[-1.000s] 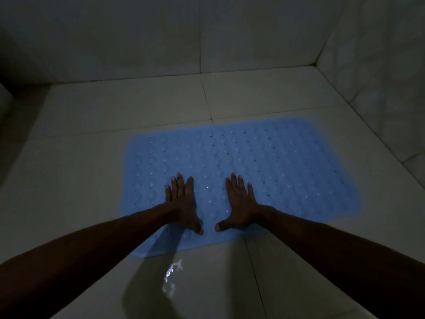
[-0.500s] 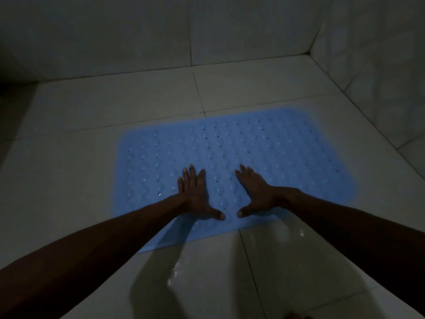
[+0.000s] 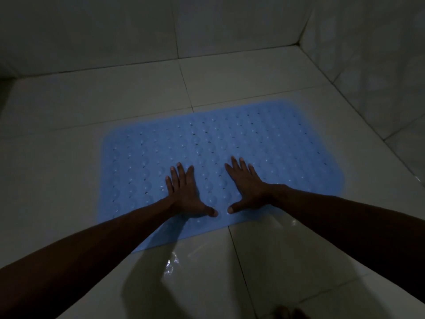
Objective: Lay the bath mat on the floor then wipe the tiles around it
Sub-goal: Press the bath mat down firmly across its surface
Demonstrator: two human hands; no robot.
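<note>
Now left hand [image 3: 186, 192], right hand [image 3: 249, 187] flat, fingers straight, on bath mat [image 3: 264, 143].

- We can read no text, label, brand, number or sign anywhere in this dim view.
- We find only rows of small bumps and holes, no lettering, on the light blue rectangular rubber bath mat [image 3: 230, 153].
- We see plain surfaces with grout lines only on the pale glossy floor tiles [image 3: 115, 100] and the grey tiled walls [image 3: 230, 26].
</note>
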